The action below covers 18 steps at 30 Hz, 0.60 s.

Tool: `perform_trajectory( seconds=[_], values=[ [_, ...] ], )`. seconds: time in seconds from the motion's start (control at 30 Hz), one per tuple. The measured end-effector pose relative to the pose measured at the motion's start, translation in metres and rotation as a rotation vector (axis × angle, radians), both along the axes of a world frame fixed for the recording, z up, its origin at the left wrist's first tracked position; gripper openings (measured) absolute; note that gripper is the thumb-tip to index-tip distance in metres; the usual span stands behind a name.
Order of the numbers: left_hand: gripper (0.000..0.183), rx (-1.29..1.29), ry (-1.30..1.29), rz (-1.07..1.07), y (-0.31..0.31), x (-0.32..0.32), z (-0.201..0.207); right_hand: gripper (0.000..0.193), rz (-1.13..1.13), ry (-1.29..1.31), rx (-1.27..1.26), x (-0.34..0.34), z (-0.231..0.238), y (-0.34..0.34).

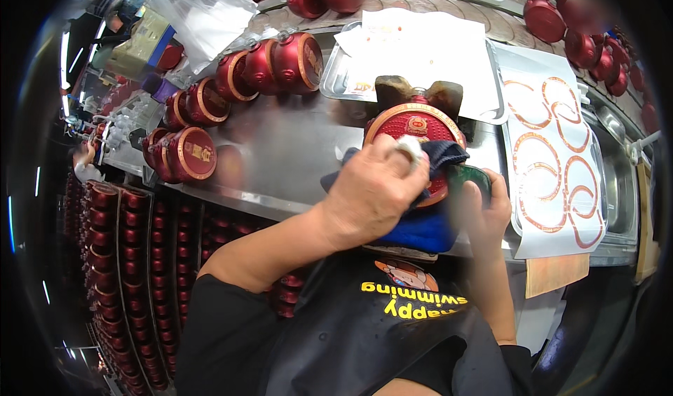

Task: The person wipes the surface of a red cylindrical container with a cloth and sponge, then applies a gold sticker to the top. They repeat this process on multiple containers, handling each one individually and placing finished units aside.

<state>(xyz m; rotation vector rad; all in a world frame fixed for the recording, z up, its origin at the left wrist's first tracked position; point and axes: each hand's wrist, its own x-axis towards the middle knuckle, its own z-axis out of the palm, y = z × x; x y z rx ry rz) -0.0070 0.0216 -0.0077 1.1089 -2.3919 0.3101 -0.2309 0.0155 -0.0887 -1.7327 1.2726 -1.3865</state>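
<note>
A red, round, drum-like vessel [443, 117] with an orange-gold ring band and a gold emblem on its face rests against a dark, stained cradle [446, 94]. Over its near part, my left hand [375, 192] is closed on a dark navy cloth [446, 153], with a white wad [411, 145] at the fingertips. My right hand [488, 210] curls round a dark green, rounded object [471, 178] beside the vessel's right edge; blur hides its kind. Bright blue material [420, 232] lies under the vessel, close to my body.
Several red vessels [298, 63] stand along the left of the metal table [280, 143]. White sheets [424, 42] lie on a metal tray [338, 80] behind. On the right, a sheet of ring-shaped stickers [538, 182] lies beside a sink [617, 185]. Stacked red vessels [133, 256] fill the lower left.
</note>
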Motion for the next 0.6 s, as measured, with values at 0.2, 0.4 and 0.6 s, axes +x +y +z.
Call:
perform_trajectory(
  seconds=[0.2, 0.4, 0.6],
  values=[
    [0.029, 0.079, 0.01, 0.102, -0.01, 0.013, 0.012, 0.031, 0.022, -0.055, 0.055, -0.001, -0.004, 0.0],
    [0.024, -0.05, -0.017, -0.001, -0.001, 0.004, 0.004, 0.032, 0.035, -0.126, 0.045, 0.003, -0.008, -0.001],
    [0.034, 0.053, -0.096, -0.054, 0.013, 0.002, 0.003, 0.03, 0.063, -0.074, 0.1, 0.0, -0.001, 0.001]
  ],
)
